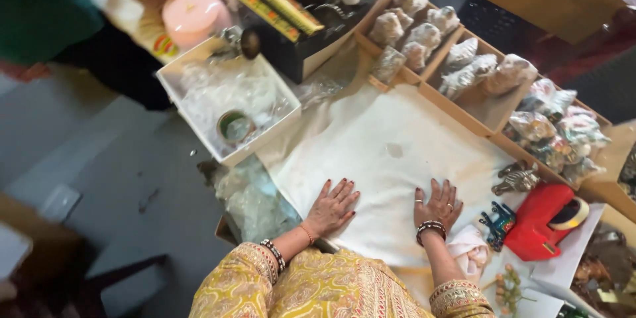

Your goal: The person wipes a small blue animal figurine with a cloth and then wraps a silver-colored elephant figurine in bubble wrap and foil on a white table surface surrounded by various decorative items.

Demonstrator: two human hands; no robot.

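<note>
My left hand [331, 207] lies flat, fingers spread, on a white cloth [391, 152] spread over the table. My right hand [438, 204] rests flat on the same cloth a little to the right, also with fingers apart. Neither hand holds anything. Both wrists wear bead bracelets and yellow patterned sleeves. A small pale stain marks the cloth above the hands.
A white box [199, 129] with clear plastic and a tape roll [234, 125] sits at the left. Wooden trays [464, 103] hold wrapped shell-like items. A red tape dispenser [543, 220], small figurines [513, 179], a pink round box [192, 13] and another person in green [40, 6] are nearby.
</note>
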